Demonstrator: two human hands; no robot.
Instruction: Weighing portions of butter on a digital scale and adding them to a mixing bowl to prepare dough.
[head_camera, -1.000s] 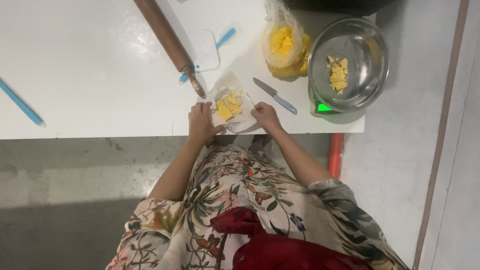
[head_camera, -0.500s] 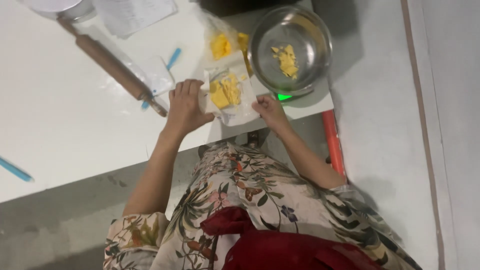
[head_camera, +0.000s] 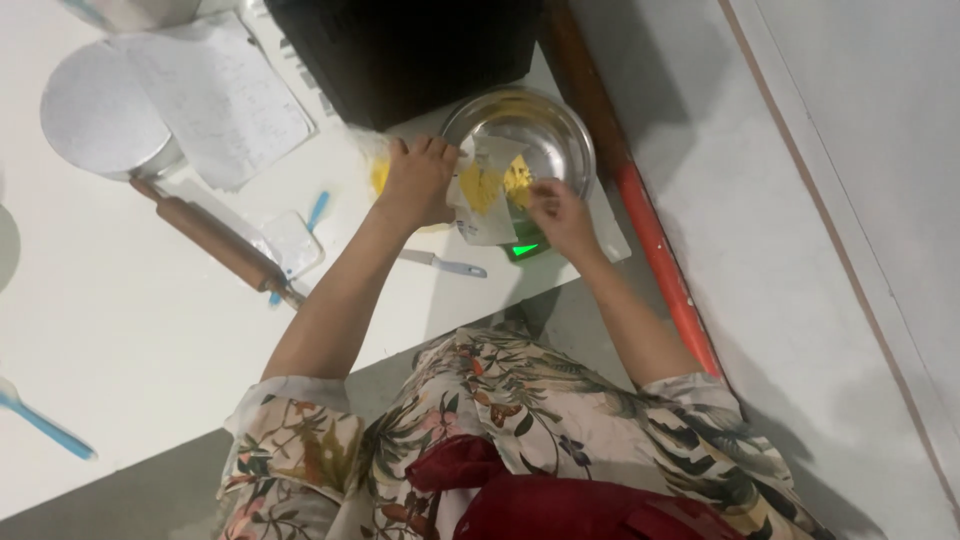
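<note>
My left hand (head_camera: 420, 182) pinches the wrapper (head_camera: 482, 205) shut-fingered, tilting it over the steel bowl (head_camera: 560, 125) so the yellow butter (head_camera: 485, 185) slides off. Just right, my right hand (head_camera: 558, 210) curls at the wrapper's edge; its grip I cannot tell.

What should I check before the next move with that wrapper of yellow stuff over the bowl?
1. Left hand grips the wrapper: ok.
2. Wrapper held over the metal bowl: ok.
3. Right hand at the wrapper's edge, grip on it: cannot tell.
4. Bowl sits on the scale, display lit green: ok.
5. Knife lies apart from both hands: ok.
6. Rolling pin lies apart from the bowl: ok.
</note>
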